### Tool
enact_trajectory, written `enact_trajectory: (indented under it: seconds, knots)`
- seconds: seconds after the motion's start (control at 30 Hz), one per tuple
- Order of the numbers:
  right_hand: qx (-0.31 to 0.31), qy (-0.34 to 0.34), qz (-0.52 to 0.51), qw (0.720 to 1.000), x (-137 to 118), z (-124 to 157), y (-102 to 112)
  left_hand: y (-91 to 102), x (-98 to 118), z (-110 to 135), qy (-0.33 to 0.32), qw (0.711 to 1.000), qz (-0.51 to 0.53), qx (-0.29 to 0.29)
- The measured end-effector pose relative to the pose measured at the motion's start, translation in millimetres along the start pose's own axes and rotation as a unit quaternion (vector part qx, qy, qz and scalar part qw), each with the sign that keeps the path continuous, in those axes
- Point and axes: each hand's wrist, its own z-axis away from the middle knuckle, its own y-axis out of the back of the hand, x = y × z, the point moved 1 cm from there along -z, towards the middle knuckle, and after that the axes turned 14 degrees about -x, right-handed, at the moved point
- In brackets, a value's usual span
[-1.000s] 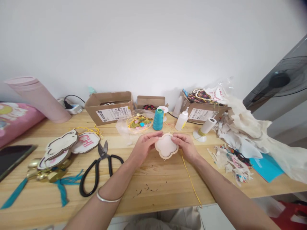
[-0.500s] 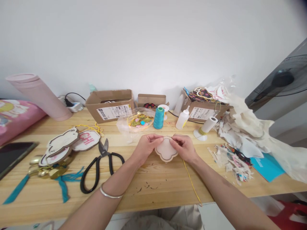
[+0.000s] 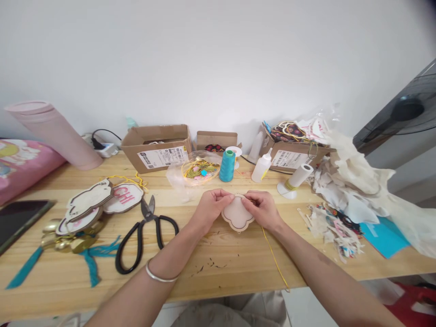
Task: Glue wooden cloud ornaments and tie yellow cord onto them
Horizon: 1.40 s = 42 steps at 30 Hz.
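Observation:
Between both hands, just above the table's middle, is a cream scallop-edged wooden plaque [image 3: 237, 215] with a dark line inside its rim. My left hand [image 3: 213, 206] pinches its upper left edge with the thumb on its face. On the upper right edge, my right hand [image 3: 262, 208] grips it the same way, thumb in front. A yellow cord [image 3: 272, 252] runs from under my right hand down to the table's front edge; its upper end is hidden. Black-handled scissors [image 3: 148, 218] lie with blades parted, left of my left forearm.
Behind stand a teal thread cone [image 3: 227, 167], a glue bottle [image 3: 261, 168], a white spool [image 3: 296, 179] and cardboard boxes [image 3: 163, 156]. More plaques [image 3: 89, 197] and teal tassels [image 3: 91, 268] lie left, near a phone [image 3: 25, 220]. Fabric scraps [image 3: 337, 231] are heaped right.
The camera view has shifted slightly, so the table's contents sit a little differently in frame. Both hands keep the same hold on the plaque.

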Motion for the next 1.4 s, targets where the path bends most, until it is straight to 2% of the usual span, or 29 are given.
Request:
enact_trajectory:
  seconds: [0.1, 0.23, 0.4, 0.67, 0.9, 1.13, 1.3, 1.4]
  knots:
    - [-0.001, -0.028, -0.058, 0.998, 4.3, -0.6, -1.4, -0.8, -0.2, -0.6, 0.000, 1.000, -0.002, 0.017]
    - [-0.001, -0.053, -0.102, 0.993, 9.5, -0.7, -2.4, 0.3, -0.1, 0.2, -0.003, 1.000, -0.005, 0.010]
    - [-0.003, -0.048, -0.105, 0.993, 7.8, -0.7, -2.2, 2.0, 1.7, 2.7, -0.014, 1.000, -0.024, -0.010]
    - [-0.015, -0.054, -0.087, 0.995, 2.7, 0.3, -2.8, 1.8, 6.5, 2.5, -0.006, 0.993, -0.117, -0.020]
    - [-0.007, -0.065, -0.095, 0.993, 7.2, 0.2, -6.3, 3.9, 1.7, 1.8, -0.061, 0.962, -0.264, 0.004]
    - [-0.005, -0.073, -0.099, 0.992, 10.0, 0.2, -7.0, 2.5, 0.6, 4.2, -0.095, 0.944, -0.317, 0.010]
    - [0.003, -0.075, -0.100, 0.992, 8.5, 0.5, -8.1, 2.5, 2.8, 5.0, -0.127, 0.919, -0.374, 0.019]
    - [0.001, -0.075, -0.110, 0.991, 7.6, 1.1, -8.7, 3.4, 4.1, 5.5, -0.131, 0.920, -0.368, 0.019]
